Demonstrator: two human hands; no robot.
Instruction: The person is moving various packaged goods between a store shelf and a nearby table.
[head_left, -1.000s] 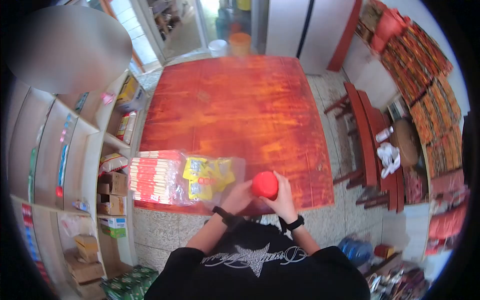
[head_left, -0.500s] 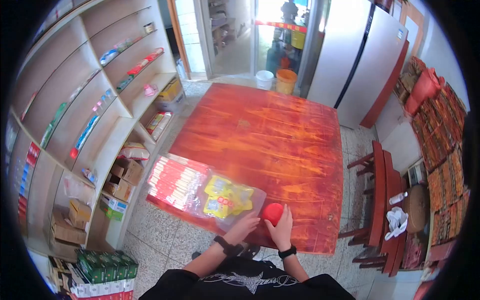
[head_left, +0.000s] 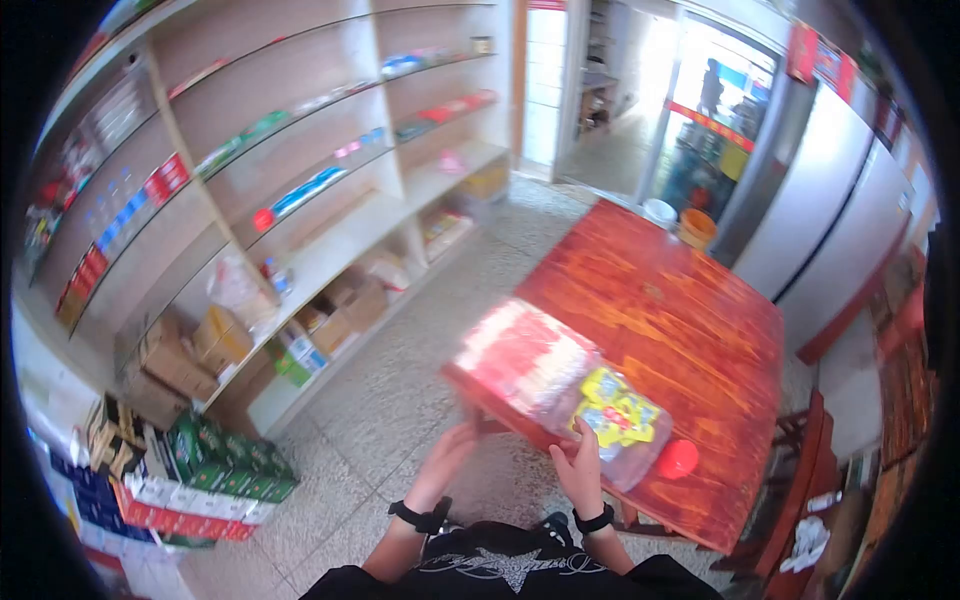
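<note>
Your left hand (head_left: 447, 462) and right hand (head_left: 580, 468) were spread. Near the yellow packets (head_left: 614, 408), light handling seemed best.

Hands (head_left: 446, 464) apart — fingers (head_left: 584, 436) extended

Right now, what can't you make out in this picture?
From the head view:
1. Left hand: finger outlines smeared by blur.
2. Red-and-white packets: print lost to blur.
3. Yellow packets: lettering too small to read.
4. Red round object: underside hidden by its own top.
5. Stacked goods, far right: cut off by the lens's dark edge.
</note>
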